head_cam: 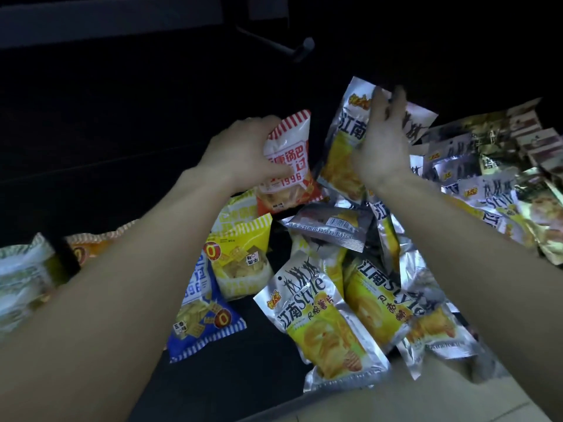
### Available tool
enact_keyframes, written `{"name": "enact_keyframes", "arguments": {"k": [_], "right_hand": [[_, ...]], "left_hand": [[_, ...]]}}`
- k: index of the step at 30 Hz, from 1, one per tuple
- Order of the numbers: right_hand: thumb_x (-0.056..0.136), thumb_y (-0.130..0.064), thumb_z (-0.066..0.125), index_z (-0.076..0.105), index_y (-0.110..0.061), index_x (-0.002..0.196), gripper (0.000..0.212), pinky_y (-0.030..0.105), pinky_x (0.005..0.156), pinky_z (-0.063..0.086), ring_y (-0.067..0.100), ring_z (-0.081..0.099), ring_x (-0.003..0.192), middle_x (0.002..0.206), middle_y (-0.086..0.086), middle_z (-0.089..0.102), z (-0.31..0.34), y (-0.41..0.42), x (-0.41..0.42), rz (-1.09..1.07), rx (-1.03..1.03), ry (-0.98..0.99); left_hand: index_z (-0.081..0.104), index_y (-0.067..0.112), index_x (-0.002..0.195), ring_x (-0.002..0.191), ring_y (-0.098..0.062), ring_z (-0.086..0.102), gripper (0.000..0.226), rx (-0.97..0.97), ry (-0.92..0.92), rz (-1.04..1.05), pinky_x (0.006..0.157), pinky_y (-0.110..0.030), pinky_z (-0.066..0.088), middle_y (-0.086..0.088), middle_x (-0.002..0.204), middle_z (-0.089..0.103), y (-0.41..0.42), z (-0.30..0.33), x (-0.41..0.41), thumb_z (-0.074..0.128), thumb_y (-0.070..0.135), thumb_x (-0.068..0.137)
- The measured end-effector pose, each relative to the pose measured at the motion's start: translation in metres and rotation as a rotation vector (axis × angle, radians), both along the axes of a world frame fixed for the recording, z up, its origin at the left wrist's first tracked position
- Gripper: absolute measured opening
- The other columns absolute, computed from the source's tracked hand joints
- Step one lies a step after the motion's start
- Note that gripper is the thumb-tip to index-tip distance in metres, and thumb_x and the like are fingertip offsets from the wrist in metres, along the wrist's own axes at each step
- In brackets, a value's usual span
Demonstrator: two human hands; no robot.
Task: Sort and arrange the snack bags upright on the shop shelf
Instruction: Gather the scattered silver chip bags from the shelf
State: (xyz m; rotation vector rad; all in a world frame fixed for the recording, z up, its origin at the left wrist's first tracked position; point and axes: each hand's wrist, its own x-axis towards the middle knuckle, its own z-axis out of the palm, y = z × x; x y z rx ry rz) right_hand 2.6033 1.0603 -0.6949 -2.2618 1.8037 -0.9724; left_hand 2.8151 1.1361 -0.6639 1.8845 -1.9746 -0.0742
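Red-striped bag [288,161] gripped by left hand [243,153], held up over pile; right hand [379,141] clasps silver bag [344,138] upright at shelf back. Risk: slick foil slips, or either bag topples onto loose pile [335,300] below.

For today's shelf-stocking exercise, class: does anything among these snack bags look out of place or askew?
Yes. Most bags lie flat in a jumbled heap instead of standing upright. One silver bag lies face down, barcode up, across the pile. The blue bag and yellow bag lie tilted beside the silver-and-yellow ones.
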Motion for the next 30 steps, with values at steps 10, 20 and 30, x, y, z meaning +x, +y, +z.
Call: {"name": "enact_keyframes", "arguments": {"k": [10, 20, 30], "right_hand": [[0.071, 0.003, 0.075, 0.03, -0.021, 0.146, 0.09, 0.035, 0.07, 0.058, 0.022, 0.066, 0.096, 0.104, 0.003, 0.062, -0.032, 0.023, 0.051, 0.524, 0.556, -0.515], [0.065, -0.002, 0.084, 0.042, -0.016, 0.129, 0.077, 0.032, 0.076, 0.058, 0.016, 0.066, 0.094, 0.105, 0.003, 0.065, -0.049, 0.006, 0.058, 0.414, 0.438, -0.499], [0.069, 0.007, 0.085, 0.047, -0.014, 0.121, 0.068, 0.014, 0.065, 0.051, 0.002, 0.065, 0.091, 0.102, -0.003, 0.068, -0.058, -0.002, 0.057, 0.338, 0.542, -0.707]], "left_hand": [[0.054, 0.027, 0.132, 0.102, -0.02, 0.063, 0.063, 0.027, -0.025, -0.022, 0.083, -0.044, 0.055, 0.003, 0.116, 0.065, -0.013, -0.038, 0.003, 0.08, 0.049, 0.078], [0.021, 0.016, 0.16, 0.142, -0.029, 0.039, 0.089, -0.004, -0.001, 0.04, 0.113, -0.045, 0.039, -0.012, 0.157, 0.036, 0.001, -0.065, 0.017, 0.06, 0.059, 0.093], [0.004, 0.03, 0.159, 0.15, -0.029, 0.017, 0.126, 0.255, -0.312, -0.002, 0.123, -0.043, 0.019, -0.007, 0.165, 0.012, 0.051, -0.117, 0.051, 0.062, 0.09, 0.065]]}}
